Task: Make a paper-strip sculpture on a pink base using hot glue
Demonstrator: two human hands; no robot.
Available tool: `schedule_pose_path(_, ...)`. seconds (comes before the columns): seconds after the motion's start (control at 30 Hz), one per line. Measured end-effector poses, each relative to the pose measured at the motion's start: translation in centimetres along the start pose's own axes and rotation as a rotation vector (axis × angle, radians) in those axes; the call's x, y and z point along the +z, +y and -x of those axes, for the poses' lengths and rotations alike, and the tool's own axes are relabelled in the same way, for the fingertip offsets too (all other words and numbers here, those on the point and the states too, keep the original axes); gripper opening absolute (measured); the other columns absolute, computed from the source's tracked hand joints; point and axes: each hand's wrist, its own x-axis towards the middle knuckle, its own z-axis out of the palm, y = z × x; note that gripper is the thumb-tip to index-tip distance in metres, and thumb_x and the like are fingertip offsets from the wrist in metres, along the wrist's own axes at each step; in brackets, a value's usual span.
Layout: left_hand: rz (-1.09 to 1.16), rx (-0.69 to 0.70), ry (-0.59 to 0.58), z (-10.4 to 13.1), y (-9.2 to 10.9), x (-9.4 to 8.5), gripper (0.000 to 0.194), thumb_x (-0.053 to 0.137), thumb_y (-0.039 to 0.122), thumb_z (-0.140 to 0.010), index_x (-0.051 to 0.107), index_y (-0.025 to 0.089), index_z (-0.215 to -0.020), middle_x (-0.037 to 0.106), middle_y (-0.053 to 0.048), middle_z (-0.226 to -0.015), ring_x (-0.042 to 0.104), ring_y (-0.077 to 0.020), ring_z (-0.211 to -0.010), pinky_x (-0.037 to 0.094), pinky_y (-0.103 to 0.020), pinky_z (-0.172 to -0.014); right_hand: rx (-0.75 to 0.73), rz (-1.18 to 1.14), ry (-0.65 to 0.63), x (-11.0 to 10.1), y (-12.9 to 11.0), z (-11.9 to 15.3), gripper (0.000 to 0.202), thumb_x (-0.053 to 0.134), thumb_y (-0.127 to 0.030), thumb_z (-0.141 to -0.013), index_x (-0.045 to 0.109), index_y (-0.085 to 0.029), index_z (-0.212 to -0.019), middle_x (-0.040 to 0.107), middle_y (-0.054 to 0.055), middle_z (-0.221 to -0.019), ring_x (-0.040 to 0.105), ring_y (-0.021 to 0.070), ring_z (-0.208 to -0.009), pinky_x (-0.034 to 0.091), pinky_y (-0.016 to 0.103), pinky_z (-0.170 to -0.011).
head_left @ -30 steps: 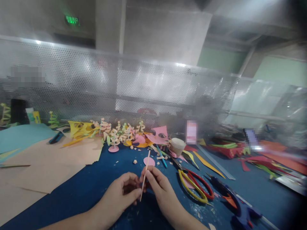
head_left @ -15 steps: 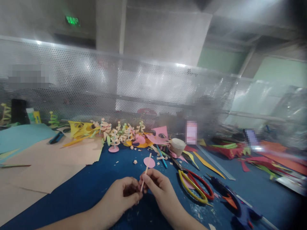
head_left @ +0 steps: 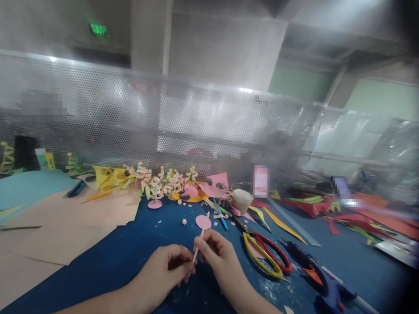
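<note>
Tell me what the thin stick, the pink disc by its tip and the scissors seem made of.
Thin stick: pale, matte and straight; wood or rolled paper, I can't tell which.
Pink disc: probably paper or card, being flat, matte and evenly coloured.
Scissors: dark blades, likely metal; smooth red and yellow handles, perhaps plastic-coated.

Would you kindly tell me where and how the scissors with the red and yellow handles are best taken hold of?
Probably by the handle loops of the scissors, from the near side with the right hand, which is nearer: the loops lie toward the person, while the blades point away.
</note>
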Motion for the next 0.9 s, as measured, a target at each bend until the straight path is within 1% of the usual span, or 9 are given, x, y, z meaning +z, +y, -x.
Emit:
schedule_pose_path(0.13, 0.03, -0.016, -0.022, -0.1, 0.0, 0.0, 0.02, 0.051, 0.032, -0.073, 0.059, 0.014, -0.076, 0.057, 0.0, -0.064, 0.046, -0.0089, -0.049, 0.034, -0.019, -0.045, -0.016, 0.008, 0.007, 0.0, -0.1, 0.0, 0.029, 0.051, -0.045, -0.077, 0.05, -0.016, -0.071, 0.048, -0.004, -0.059, 0.046, 0.0099, -0.051, 0.038, 0.023, -0.052)
schedule_pose_path(0.23, 0.05, -0.031, -0.04, -0.1, -0.2, 0.0, 0.019, 0.053, 0.03, -0.072, 0.059, 0.014, -0.078, 0.057, 0.0, -0.065, 0.046, -0.0082, -0.048, 0.033, -0.018, -0.044, -0.009, 0.019, 0.008, 0.1, -0.1, 0.1, 0.029, 0.051, -0.045, -0.077, 0.049, -0.017, -0.069, 0.045, -0.005, -0.057, 0.045, 0.0099, -0.05, 0.038, 0.023, -0.051)
schedule_pose_path(0.33, 0.05, -0.008, -0.054, -0.2, -0.5, 0.0, 0.015, 0.053, 0.026, -0.072, 0.059, 0.014, -0.078, 0.057, 0.001, -0.064, 0.048, -0.0081, -0.05, 0.034, -0.017, -0.045, -0.007, 0.042, 0.026, 0.1, -0.1, 0.1, 0.03, 0.052, -0.046, -0.076, 0.048, -0.017, -0.068, 0.045, -0.005, -0.057, 0.044, 0.0095, -0.05, 0.037, 0.022, -0.05)
schedule_pose_path(0.43, 0.048, 0.01, -0.068, -0.2, -0.7, -0.2, 0.014, 0.053, 0.025, -0.073, 0.059, 0.013, -0.077, 0.054, 0.002, -0.06, 0.047, -0.0079, -0.051, 0.034, -0.017, -0.045, -0.009, 0.037, 0.03, 0.2, -0.1, 0.1, 0.031, 0.052, -0.047, -0.076, 0.048, -0.017, -0.067, 0.046, -0.005, -0.056, 0.044, 0.0091, -0.049, 0.037, 0.021, -0.049)
schedule_pose_path(0.6, 0.018, 0.007, -0.076, 0.0, -0.5, -0.1, 0.018, 0.051, 0.03, -0.075, 0.059, 0.013, -0.076, 0.054, 0.002, -0.061, 0.047, -0.0087, -0.051, 0.034, -0.017, -0.046, -0.005, 0.012, 0.0, 0.3, -0.1, 0.2, 0.029, 0.049, -0.045, -0.079, 0.051, -0.017, -0.071, 0.046, -0.005, -0.055, 0.045, 0.0091, -0.048, 0.037, 0.021, -0.049)
schedule_pose_path(0.7, -0.014, -0.012, -0.055, 0.2, 0.2, 0.0, 0.028, 0.049, 0.039, -0.076, 0.059, 0.013, -0.07, 0.052, 0.002, -0.056, 0.045, -0.0091, -0.048, 0.034, -0.019, -0.046, -0.001, 0.006, -0.04, 0.3, -0.2, 0.4, 0.028, 0.049, -0.043, -0.079, 0.052, -0.017, -0.071, 0.046, -0.005, -0.056, 0.045, 0.0089, -0.048, 0.038, 0.021, -0.049)
schedule_pose_path(0.77, 0.002, -0.005, -0.001, 0.3, 0.7, 0.0, 0.034, 0.048, 0.044, -0.076, 0.058, 0.013, -0.065, 0.05, 0.003, -0.054, 0.043, -0.0089, -0.047, 0.034, -0.02, -0.046, -0.037, 0.032, -0.083, 0.3, -0.3, 0.4, 0.027, 0.049, -0.041, -0.08, 0.055, -0.017, -0.07, 0.049, -0.003, -0.062, 0.048, 0.0098, -0.054, 0.041, 0.022, -0.054)
schedule_pose_path(0.83, 0.048, 0.009, 0.056, 0.2, 1.0, 0.0, 0.036, 0.048, 0.047, -0.075, 0.057, 0.014, -0.062, 0.049, 0.003, -0.054, 0.041, -0.0084, -0.047, 0.033, -0.02, -0.046, -0.091, 0.106, -0.095, 0.2, -0.5, 0.4, 0.027, 0.05, -0.039, -0.08, 0.06, -0.017, -0.068, 0.052, 0.001, -0.074, 0.053, 0.0123, -0.066, 0.043, 0.023, -0.063)
schedule_pose_path(0.9, 0.101, 0.004, 0.085, 0.1, 1.1, -0.1, 0.036, 0.051, 0.047, -0.074, 0.057, 0.014, -0.063, 0.05, 0.004, -0.054, 0.038, -0.0074, -0.046, 0.03, -0.019, -0.045, -0.121, 0.2, -0.097, 0.1, -0.7, 0.2, 0.024, 0.051, -0.036, -0.08, 0.064, -0.018, -0.07, 0.054, 0.003, -0.084, 0.054, 0.0154, -0.08, 0.043, 0.024, -0.071)
